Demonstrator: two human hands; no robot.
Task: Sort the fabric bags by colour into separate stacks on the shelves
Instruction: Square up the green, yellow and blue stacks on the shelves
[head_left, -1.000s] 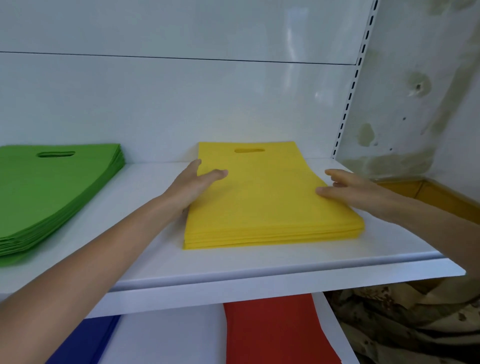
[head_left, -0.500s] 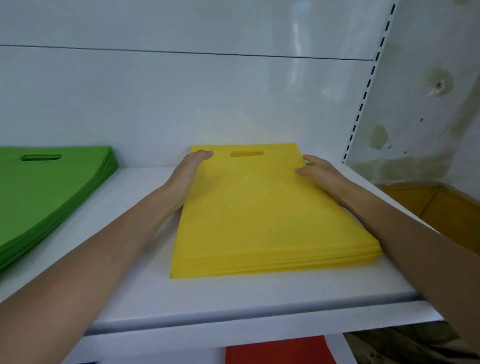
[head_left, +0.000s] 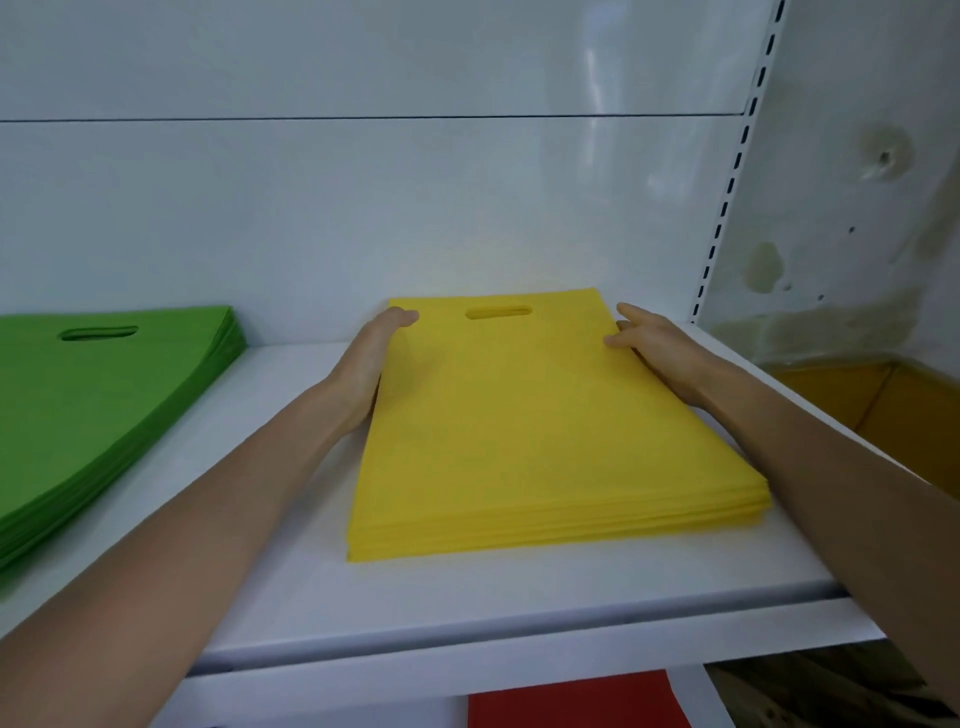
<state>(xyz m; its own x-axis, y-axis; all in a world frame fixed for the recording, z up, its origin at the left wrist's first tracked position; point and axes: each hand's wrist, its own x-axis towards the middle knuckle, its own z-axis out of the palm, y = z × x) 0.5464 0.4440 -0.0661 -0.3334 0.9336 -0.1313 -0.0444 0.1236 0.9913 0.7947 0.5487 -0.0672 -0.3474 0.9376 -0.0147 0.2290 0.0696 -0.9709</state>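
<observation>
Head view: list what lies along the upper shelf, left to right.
green bag stack → left hand → yellow bag stack → right hand → cardboard box, past the shelf's right end

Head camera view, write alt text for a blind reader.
A left hand and right hand touch the side edges of a yellow bag stack on a white shelf. A green bag stack lies further left; red fabric shows below.

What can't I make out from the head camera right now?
Head view only:
green stack: left part cut off by the frame edge.
red bags: mostly hidden under the shelf, rest cut by the bottom edge.
left hand: palm side hidden against the yellow stack.
</observation>
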